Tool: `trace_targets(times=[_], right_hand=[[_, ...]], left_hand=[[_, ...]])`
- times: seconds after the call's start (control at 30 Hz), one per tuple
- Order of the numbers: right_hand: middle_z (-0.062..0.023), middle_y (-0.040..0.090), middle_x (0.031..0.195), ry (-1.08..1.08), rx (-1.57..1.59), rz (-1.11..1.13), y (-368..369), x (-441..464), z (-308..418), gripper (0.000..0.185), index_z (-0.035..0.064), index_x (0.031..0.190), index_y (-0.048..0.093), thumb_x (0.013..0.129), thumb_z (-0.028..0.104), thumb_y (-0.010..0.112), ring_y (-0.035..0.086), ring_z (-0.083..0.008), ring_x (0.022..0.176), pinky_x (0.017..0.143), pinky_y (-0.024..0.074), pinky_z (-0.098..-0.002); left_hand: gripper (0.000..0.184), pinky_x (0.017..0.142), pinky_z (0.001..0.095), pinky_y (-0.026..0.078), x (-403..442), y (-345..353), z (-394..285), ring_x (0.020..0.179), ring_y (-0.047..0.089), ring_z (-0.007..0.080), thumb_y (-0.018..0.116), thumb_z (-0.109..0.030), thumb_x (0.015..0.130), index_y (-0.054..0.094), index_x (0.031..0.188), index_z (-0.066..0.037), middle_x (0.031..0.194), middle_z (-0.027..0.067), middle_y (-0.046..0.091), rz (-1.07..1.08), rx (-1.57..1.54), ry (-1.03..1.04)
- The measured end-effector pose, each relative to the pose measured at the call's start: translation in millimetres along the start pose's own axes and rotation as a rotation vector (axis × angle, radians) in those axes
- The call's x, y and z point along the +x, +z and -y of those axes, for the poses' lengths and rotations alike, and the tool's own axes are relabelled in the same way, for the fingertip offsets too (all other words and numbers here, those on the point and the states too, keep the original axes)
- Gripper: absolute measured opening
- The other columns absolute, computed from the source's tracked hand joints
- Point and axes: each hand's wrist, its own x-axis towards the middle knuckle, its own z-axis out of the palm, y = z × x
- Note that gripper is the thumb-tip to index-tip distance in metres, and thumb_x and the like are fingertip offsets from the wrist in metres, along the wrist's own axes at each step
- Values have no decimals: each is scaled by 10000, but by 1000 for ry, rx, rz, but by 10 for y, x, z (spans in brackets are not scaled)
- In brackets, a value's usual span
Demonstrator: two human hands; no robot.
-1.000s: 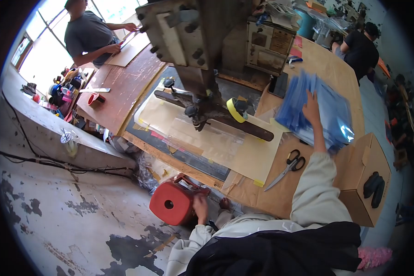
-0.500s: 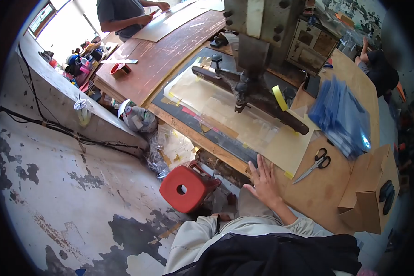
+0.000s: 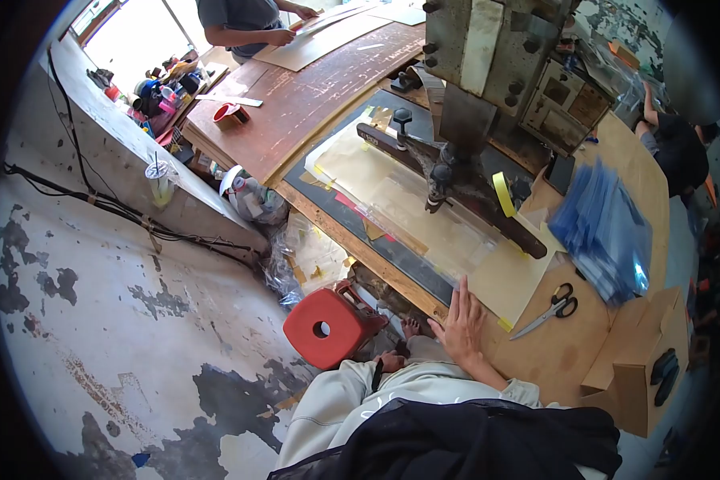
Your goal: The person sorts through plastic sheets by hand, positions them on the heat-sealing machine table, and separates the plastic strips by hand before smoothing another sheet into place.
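My right hand [image 3: 462, 324] lies palm down on the near edge of the wooden worktable, fingers stretched out, thumb apart, holding nothing. Its fingertips are beside the corner of a pale yellowish sheet [image 3: 510, 290] with bits of yellow tape. Clear pieces lie on that sheet, over a dark board [image 3: 430, 276]. Above them stands a press machine [image 3: 468, 120] with a long dark bar [image 3: 508, 228]. What looks like my left hand [image 3: 390, 362] is low near my lap, its fingers not distinguishable. Scissors [image 3: 548, 310] rest to the right of my right hand.
A stack of clear bluish plastic sheets [image 3: 600, 232] and an open cardboard box [image 3: 628, 372] are on the right. A yellow tape roll [image 3: 503, 194] hangs by the bar. A red stool [image 3: 324, 329] stands left. Another person [image 3: 244, 24] works at the reddish-brown table [image 3: 296, 104].
The view has shifted, moving the machine and table rightward in the picture. My right hand stays at the table edge, its fingers now closer together. The other person's hands have moved over their sheets.
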Motion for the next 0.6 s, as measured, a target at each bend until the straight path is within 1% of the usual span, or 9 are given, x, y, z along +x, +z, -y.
trace_targets(times=[0.1,0.13,0.23,0.27,0.37,0.47,0.5,0.57,0.6], right_hand=[[-184,221,1475,-68,-27,-32,75,76,-41,831,-73,1304,381,725,433,696,353,-344,1170,955,295,-478],[-182,229,1471,-97,-48,-43,105,87,-44,832,-72,1298,386,724,445,693,356,-346,1153,945,296,-482],[-167,234,1473,-67,-38,-35,91,98,-30,824,-71,1291,394,726,449,691,358,-339,1156,944,296,-480],[-164,240,1472,-72,-43,-35,83,118,-46,822,-62,1293,398,722,449,694,358,-335,1157,942,299,-478],[-157,253,1470,-80,-63,-19,96,73,-11,817,-33,1298,409,706,445,705,360,-321,1162,935,311,-474],[-153,257,1474,-118,-117,-31,108,125,-37,833,8,1313,414,667,428,731,363,-306,1174,918,334,-470],[-154,254,1476,-119,-130,-34,112,126,-32,836,7,1316,410,665,421,732,363,-306,1179,916,335,-471],[-155,247,1479,-134,-154,-35,112,133,-34,842,4,1322,402,662,407,735,362,-305,1188,914,336,-472],[-159,247,1479,-139,-161,-33,109,132,-39,843,4,1326,396,663,400,734,361,-304,1192,913,336,-472]], left_hand=[[309,867,460,472,347,224,159,1050,568,341,436,-330,899,581,1065,-115,1048,211,581,-259,-54,9],[277,774,481,506,337,163,121,936,619,370,411,-254,905,557,1065,-81,962,226,626,-358,-18,-23],[287,688,496,519,320,32,87,811,639,407,423,-258,900,530,1067,-51,866,237,647,-443,-133,-281],[299,642,512,512,290,10,55,737,634,426,451,-276,888,566,1033,-42,813,229,651,-582,-215,-262],[311,638,507,504,82,-186,-63,732,635,419,496,-283,863,609,1006,-31,793,222,652,-485,-236,-44],[300,696,495,496,-97,-160,-202,773,637,404,520,-289,852,656,943,-38,824,233,649,-430,-183,-141],[298,715,491,493,-226,-136,-256,786,638,399,527,-291,848,672,921,-40,834,237,648,-405,-166,-182],[340,740,494,491,-656,-776,-603,806,633,406,492,-320,881,668,929,-32,832,230,650,-288,-228,-246],[369,738,501,493,-643,-805,-600,807,628,412,465,-344,902,667,938,-37,838,229,649,-328,-245,-180]])
